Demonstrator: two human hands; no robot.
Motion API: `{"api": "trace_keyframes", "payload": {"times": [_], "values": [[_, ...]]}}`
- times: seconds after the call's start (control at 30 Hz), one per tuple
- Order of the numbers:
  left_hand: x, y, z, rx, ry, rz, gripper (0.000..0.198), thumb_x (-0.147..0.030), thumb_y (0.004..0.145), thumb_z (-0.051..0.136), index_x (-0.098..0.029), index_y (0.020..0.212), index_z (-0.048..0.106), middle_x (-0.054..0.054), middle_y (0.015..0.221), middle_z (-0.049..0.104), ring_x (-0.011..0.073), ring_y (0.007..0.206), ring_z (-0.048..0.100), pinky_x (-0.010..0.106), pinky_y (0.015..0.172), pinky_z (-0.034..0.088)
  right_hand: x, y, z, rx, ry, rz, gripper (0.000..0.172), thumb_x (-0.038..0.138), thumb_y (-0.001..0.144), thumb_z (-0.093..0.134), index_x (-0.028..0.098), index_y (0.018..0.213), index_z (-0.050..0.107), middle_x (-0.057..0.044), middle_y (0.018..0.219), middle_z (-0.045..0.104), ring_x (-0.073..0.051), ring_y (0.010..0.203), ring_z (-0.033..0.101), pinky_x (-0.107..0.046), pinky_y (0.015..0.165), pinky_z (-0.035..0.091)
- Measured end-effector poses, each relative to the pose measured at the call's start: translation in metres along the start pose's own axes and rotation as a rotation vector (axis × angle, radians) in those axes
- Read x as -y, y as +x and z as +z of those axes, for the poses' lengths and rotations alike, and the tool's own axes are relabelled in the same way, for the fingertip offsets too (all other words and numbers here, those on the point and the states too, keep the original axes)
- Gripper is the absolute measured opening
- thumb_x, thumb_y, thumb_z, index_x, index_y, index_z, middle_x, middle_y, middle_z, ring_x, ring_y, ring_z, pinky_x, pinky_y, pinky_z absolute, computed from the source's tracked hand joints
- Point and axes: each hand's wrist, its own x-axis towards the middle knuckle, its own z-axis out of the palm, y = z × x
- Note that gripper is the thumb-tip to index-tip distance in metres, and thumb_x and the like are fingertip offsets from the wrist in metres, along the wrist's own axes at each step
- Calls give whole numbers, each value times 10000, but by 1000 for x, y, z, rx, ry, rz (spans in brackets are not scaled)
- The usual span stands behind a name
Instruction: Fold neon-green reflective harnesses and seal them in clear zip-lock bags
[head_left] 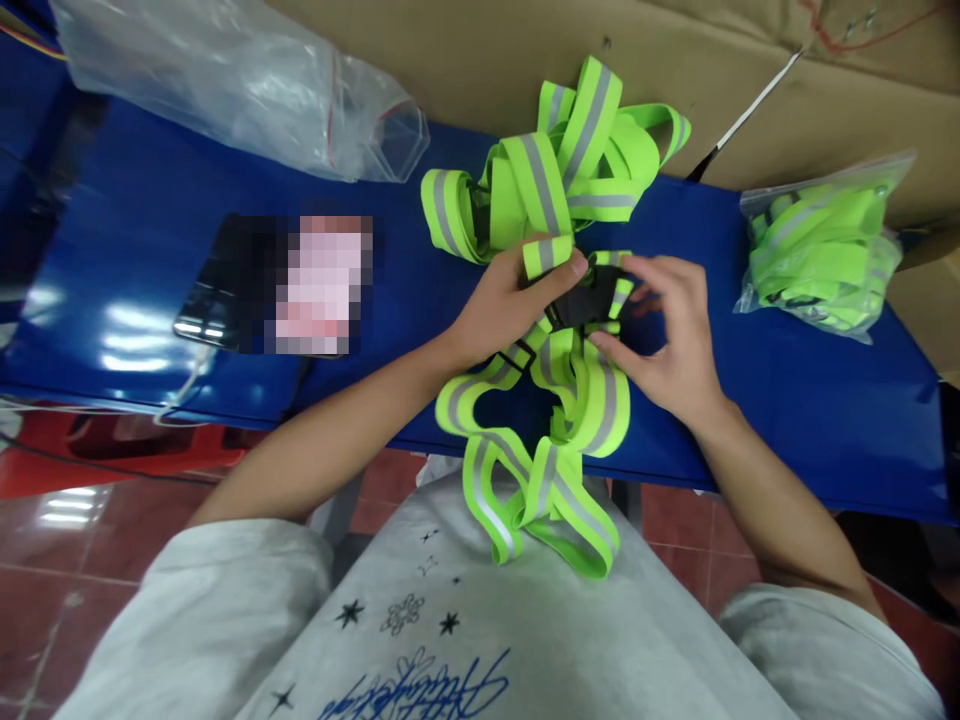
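Note:
Neon yellow reflective straps (600, 400) with a grey stripe hang in loops over the table's near edge onto my lap. At their upper end is a black piece (581, 303), perhaps a buckle or patch. My left hand (517, 295) is closed on the strap at the left of the black piece, thumb on top. My right hand (667, 325) touches its right side with the fingers curved and the thumb on a strap below. A small black slider (517, 355) sits on the strap near my left wrist. Just beyond my hands lies a heap of similar straps (536, 180).
The blue table (405, 330) holds a phone (225, 285) with a white cable at left. A clear plastic bag (247, 90) lies at the back left. On the right sits a zip bag (825, 250) of folded straps. Brown cardboard (480, 60) stands behind.

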Motion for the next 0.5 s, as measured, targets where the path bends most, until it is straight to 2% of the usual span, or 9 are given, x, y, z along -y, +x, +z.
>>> {"api": "trace_keyframes", "payload": {"times": [0.07,0.1,0.2,0.27,0.37,0.43,0.5], "values": [[4,0,2,11,-77,-104,533,-732,875,760,-211,987,743,39,1049,746,280,1164,700,407,1035,558,-3,2,-1,39,-133,-64,481,501,955,738,284,1378,671,-144,1366,577,-344,1288,609,-548,1059,563],[5,-1,2,14,-101,-140,533,-732,875,760,-209,975,740,35,1037,743,274,1150,703,396,1016,566,-5,3,-2,53,-159,-87,455,508,969,714,281,1362,685,-147,1358,580,-359,1327,589,-576,1103,539],[4,-1,0,20,-127,-159,536,-735,873,761,-207,955,731,30,1015,731,266,1138,699,381,990,573,-7,4,-4,74,-125,-160,572,595,951,715,274,1421,659,-152,1353,574,-371,1334,580,-587,1137,519],[2,0,-1,29,-116,-133,548,-748,872,752,-207,957,729,33,1021,724,271,1157,690,386,995,570,-6,3,-5,63,-149,-166,601,612,938,727,284,1436,651,-149,1373,567,-375,1324,583,-583,1118,526],[1,2,-1,21,-44,-94,602,-793,897,686,-205,1023,722,54,1063,704,292,1216,666,410,1027,554,-2,2,-6,37,-273,-123,477,548,948,739,305,1357,689,-131,1349,591,-381,1300,592,-594,1091,518],[1,1,-1,-23,44,-32,643,-812,936,610,-219,1173,681,76,1161,683,307,1283,630,426,1046,542,1,1,-8,20,-327,-107,438,538,940,751,298,1303,700,-129,1310,607,-393,1291,591,-608,1087,501],[1,-2,-2,-88,144,136,661,-785,955,607,-261,1357,578,105,1363,613,324,1370,574,422,1041,548,1,1,-11,1,-363,-89,436,545,936,751,285,1281,692,-136,1289,608,-402,1285,587,-614,1084,489]]}}
